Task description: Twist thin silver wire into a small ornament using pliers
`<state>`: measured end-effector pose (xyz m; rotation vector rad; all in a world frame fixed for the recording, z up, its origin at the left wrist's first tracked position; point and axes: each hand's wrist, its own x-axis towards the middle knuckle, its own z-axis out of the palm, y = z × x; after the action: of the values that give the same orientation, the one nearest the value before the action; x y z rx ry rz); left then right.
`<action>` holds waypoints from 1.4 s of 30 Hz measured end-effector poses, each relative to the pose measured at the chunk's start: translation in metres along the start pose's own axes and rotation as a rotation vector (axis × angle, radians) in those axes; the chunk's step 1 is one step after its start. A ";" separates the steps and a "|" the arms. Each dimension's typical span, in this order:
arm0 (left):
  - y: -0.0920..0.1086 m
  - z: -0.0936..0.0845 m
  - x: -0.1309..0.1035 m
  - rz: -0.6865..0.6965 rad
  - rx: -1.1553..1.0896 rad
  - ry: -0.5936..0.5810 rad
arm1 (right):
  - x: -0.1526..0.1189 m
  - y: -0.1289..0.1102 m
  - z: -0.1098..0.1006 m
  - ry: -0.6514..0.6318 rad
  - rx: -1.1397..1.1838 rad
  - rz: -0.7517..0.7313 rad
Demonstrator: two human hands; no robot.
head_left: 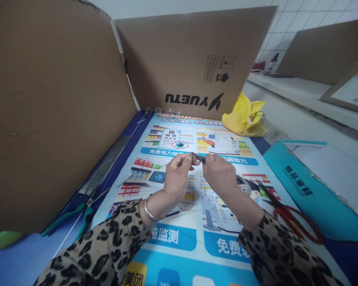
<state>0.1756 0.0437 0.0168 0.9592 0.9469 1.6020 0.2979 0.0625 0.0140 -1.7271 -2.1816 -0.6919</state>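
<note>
My left hand (pixel 178 171), with a silver bangle at the wrist, is closed, thumb and fingertips pinched together. Whatever lies in that pinch is too small to make out. My right hand (pixel 220 173) is wrapped around dark needle-nose pliers (pixel 199 157); their handles are hidden in the fist. The jaw tips point left and meet the left fingertips. Both hands are above a printed poster (pixel 198 222). Thin wire loops (pixel 188 201) lie on the poster below the hands. A roll of clear tape (pixel 244 184) is partly hidden behind the right wrist.
Cardboard panels stand at left (pixel 50 99) and back (pixel 191 59). Left lie green-handled pliers (pixel 85 208) and a bundle of thin wires (pixel 106 167). On the right are red-handled scissors (pixel 289 216), a turquoise box (pixel 304 190) and a yellow bag (pixel 243 117).
</note>
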 end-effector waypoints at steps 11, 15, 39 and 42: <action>0.006 -0.002 0.003 -0.054 -0.089 -0.049 | 0.004 0.004 -0.007 -0.387 0.772 0.086; 0.008 -0.002 0.004 -0.071 -0.078 -0.055 | 0.002 0.006 -0.005 -0.462 1.073 0.133; -0.004 -0.011 0.005 0.013 0.012 -0.005 | -0.009 0.000 0.001 -0.302 0.653 0.239; -0.003 -0.012 0.006 0.060 0.045 -0.012 | -0.010 0.000 0.001 -0.277 0.509 0.204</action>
<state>0.1650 0.0484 0.0101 1.0355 0.9576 1.6289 0.3001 0.0550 0.0080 -1.7960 -2.0586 0.1560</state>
